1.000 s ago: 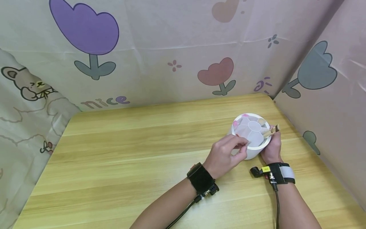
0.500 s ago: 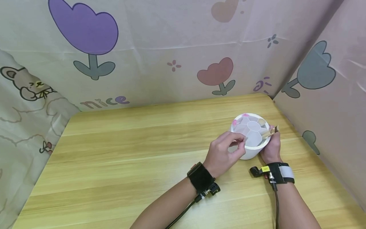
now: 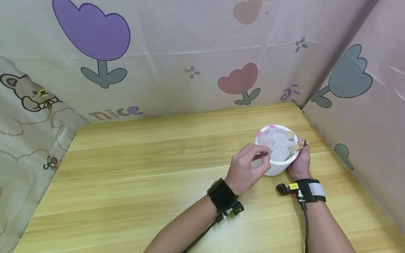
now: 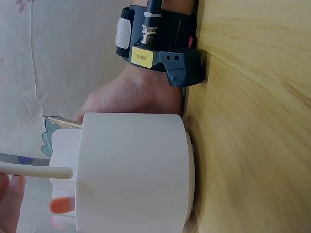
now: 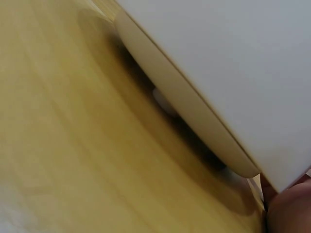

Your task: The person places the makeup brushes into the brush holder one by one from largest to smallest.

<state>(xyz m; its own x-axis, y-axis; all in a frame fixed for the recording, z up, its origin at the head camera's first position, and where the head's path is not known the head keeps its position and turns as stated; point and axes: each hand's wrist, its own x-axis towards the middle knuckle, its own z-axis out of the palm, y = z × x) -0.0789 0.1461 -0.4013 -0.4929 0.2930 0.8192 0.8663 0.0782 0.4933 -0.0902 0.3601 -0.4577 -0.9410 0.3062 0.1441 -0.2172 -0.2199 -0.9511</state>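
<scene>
A white round pen holder (image 3: 275, 169) with a flower-shaped divider (image 3: 280, 139) stands at the table's right side. At its near left rim my left hand (image 3: 248, 168) pinches a slim pale rod (image 4: 36, 170) between thumb and fingertips. In the left wrist view the rod's rounded lower end is close to the rim. My right hand (image 3: 300, 165) holds the holder's right side, its fingers mostly hidden behind the wall. Pale wooden strips (image 3: 297, 147) lean out over the right rim. An orange-tipped thing (image 4: 60, 205) sticks up inside the holder.
The wooden table (image 3: 142, 175) stretches left of the holder. Patterned cloth walls (image 3: 171, 42) rise at the back and both sides. Black cables (image 3: 202, 235) run from the wrist cameras along the forearms. The holder's base (image 5: 184, 97) shows a dark gap beneath it.
My left hand has drawn slightly left and up from over the holder, still pinching. The right hand stays at the holder's side. The view has shifted only slightly.
</scene>
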